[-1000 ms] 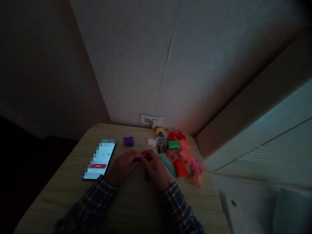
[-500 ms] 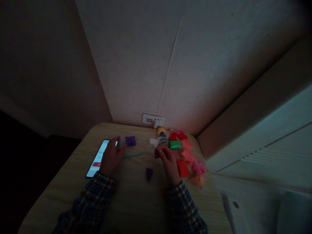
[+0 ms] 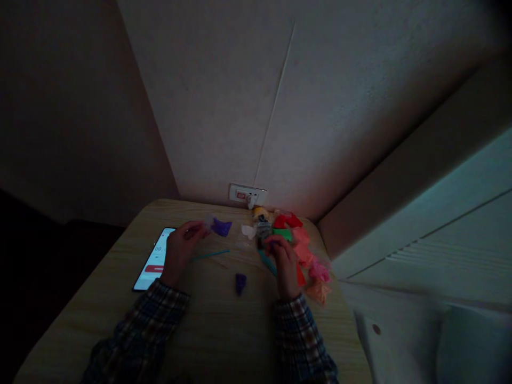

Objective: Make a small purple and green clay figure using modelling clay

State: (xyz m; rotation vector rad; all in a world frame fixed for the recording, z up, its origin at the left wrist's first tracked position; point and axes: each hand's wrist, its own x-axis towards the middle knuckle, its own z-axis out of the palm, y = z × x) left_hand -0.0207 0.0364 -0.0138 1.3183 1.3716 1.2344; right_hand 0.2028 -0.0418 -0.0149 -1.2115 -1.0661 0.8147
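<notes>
The scene is dim. My left hand (image 3: pixel 181 249) reaches to the far left of a wooden table (image 3: pixel 208 330), its fingers closed on the clear wrapper of a purple clay packet (image 3: pixel 221 227). My right hand (image 3: pixel 283 258) rests by a heap of coloured clay packets (image 3: pixel 301 246), fingers pinched on a small purple bit. A small purple clay lump (image 3: pixel 240 282) lies on the table between my hands. A thin teal stick (image 3: pixel 210 254) lies beside my left hand, and another teal tool (image 3: pixel 265 261) lies by my right.
A lit phone (image 3: pixel 151 262) lies under my left wrist at the table's left. A wall socket (image 3: pixel 247 193) sits on the wall behind the table. A white louvred panel (image 3: pixel 432 234) stands to the right.
My hands were together at the table's middle; they have parted. The left hand reached to the purple packet and took hold of it. The right hand moved to the clay heap. The purple lump now lies uncovered.
</notes>
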